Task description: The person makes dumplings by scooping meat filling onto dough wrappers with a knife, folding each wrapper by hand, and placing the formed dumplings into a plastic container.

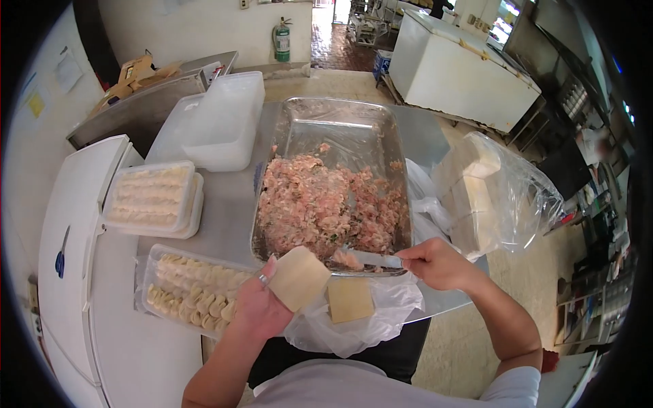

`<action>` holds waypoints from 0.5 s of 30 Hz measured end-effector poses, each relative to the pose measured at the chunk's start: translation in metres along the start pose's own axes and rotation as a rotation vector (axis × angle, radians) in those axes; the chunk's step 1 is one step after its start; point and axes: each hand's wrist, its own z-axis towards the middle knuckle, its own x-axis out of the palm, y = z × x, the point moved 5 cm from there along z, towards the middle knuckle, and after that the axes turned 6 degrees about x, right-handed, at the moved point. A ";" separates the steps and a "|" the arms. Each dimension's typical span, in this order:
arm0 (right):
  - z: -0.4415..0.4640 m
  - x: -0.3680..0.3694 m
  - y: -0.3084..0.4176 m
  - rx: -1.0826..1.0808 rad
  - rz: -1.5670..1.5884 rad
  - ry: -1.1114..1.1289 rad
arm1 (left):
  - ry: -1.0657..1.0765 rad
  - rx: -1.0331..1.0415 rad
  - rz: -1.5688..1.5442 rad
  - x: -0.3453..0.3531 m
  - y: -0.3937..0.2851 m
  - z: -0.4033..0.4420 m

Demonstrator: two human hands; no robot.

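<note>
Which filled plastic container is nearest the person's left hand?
The long clear one at the table's near edge, partly hidden by the left hand; the other filled ones are stacked farther back.

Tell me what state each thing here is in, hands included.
Left hand: holding raised dough square
Raised dough square: flat, bare
Right hand: gripping spreader
Spreader: meat on its tip
Metal tray: uncovered, partly filled
Lower dough square: lying flat
Dumpling container: uncovered, mostly filled
Chest freezer: lid down
Fire extinguisher: upright

A green extinguisher [281, 42] hangs on a pale wall [197, 30] — a white chest freezer [462, 71] stands opposite.
</note>
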 end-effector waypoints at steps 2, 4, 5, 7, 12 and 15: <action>-0.006 0.003 0.005 0.098 0.181 0.013 | -0.051 0.034 0.000 0.005 0.002 0.006; -0.011 0.009 0.013 0.046 0.329 0.016 | -0.079 0.073 -0.021 0.004 0.008 0.021; -0.015 0.013 0.017 0.021 0.403 0.017 | -0.091 0.091 -0.031 0.006 0.011 0.026; -0.020 0.021 0.023 0.021 0.484 0.018 | -0.100 0.104 -0.018 0.016 0.019 0.031; -0.037 0.049 0.036 -0.264 0.082 -0.422 | -0.067 0.064 -0.115 0.048 0.032 0.029; -0.053 0.066 0.048 -0.426 -0.435 -0.763 | -0.130 0.121 -0.135 0.046 0.034 0.034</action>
